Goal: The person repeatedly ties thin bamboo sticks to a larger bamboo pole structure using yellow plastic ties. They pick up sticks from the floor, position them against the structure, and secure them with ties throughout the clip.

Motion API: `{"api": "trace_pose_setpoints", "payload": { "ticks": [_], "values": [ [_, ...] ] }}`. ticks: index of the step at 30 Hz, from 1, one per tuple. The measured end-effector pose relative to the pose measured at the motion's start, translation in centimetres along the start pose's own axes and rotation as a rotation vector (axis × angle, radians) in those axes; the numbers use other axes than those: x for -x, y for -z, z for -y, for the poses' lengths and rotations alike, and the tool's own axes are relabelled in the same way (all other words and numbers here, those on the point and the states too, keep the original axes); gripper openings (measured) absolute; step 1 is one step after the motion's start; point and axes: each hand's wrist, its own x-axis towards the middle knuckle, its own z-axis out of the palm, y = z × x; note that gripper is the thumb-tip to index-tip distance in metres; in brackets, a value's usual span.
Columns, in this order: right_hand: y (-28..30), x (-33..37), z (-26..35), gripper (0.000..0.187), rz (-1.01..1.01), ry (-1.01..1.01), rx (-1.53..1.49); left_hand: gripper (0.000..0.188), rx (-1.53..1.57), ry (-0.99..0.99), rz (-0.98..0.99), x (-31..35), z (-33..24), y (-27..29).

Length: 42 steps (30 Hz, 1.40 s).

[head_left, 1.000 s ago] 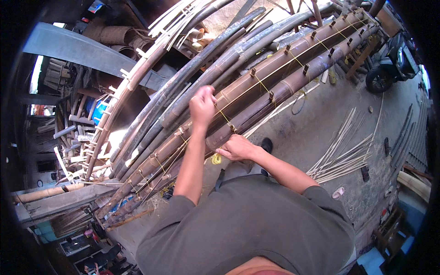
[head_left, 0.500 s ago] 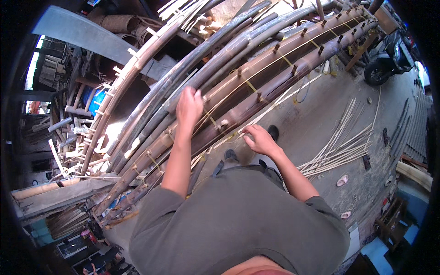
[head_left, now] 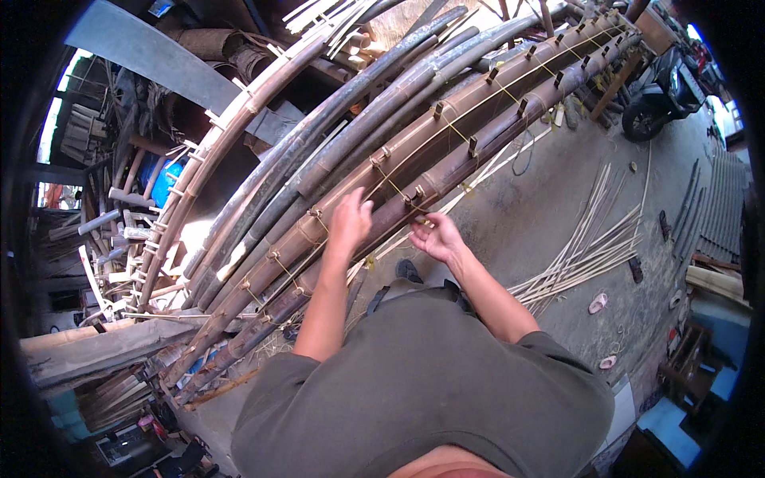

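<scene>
Two long brown bamboo poles run side by side in front of me, a far pole (head_left: 408, 135) and a near pole (head_left: 448, 175), both studded with short dark pegs. Thin yellow cord (head_left: 456, 130) crosses between them at several pegs. My left hand (head_left: 349, 223) is above the gap between the poles, its fingers loosely bent and apart, with nothing visible in them. Palm turned up, my right hand (head_left: 437, 237) is at the lower side of the near pole, beside a peg (head_left: 416, 196). Its curled fingers pinch what looks like the cord's end, partly hidden.
More grey bamboo poles (head_left: 351, 99) lie beyond, and a curved pegged pole (head_left: 215, 131) stands at left. Light split strips (head_left: 574, 251) are spread on the floor at right. A motorbike (head_left: 665, 103) stands at far right, and pink slippers (head_left: 598, 303) lie nearer.
My left hand has come down toward the near pole and loosened from a fist. My right hand has moved up to the near pole and turned palm up. The view has shifted slightly.
</scene>
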Motion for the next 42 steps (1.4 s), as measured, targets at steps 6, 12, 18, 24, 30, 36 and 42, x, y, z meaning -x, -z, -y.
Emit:
{"api": "trace_pose_setpoints", "payload": {
  "ticks": [6, 12, 18, 24, 30, 36, 42],
  "values": [
    [-11.4, 3.6, -1.2, 0.012, 0.244, 0.793, 0.118, 0.037, -0.059, 0.163, 0.008, -3.7, -0.6, -6.3],
    [-22.1, -2.9, 4.2, 0.050, 0.042, 1.362, 2.263, 0.036, 0.072, 0.131, -0.046, -5.1, 0.9, -6.8],
    [-23.5, -3.4, 8.5, 0.051, 0.724, 0.361, 1.525, 0.036, 0.068, 0.238, -0.014, -4.6, 0.1, -5.5],
    [-6.9, 4.3, 4.5, 0.053, 0.881, 0.940, 2.160, 0.030, 0.066, 0.252, -0.177, -4.6, -2.5, -5.9],
    [-12.9, 9.7, 6.0, 0.040, 0.892, 0.564, 2.013, 0.031, 0.471, 0.054, -0.290, -8.9, -3.0, -2.3],
    [-5.8, 3.9, 3.5, 0.036, 0.704, 0.731, 2.117, 0.031, -0.029, 0.100, -0.307, -16.1, 3.5, -5.7],
    [-5.0, 5.5, -2.6, 0.021, 0.433, 1.145, 2.326, 0.037, -0.037, 0.119, 0.044, -14.9, 7.3, -2.2]
  ]
}}
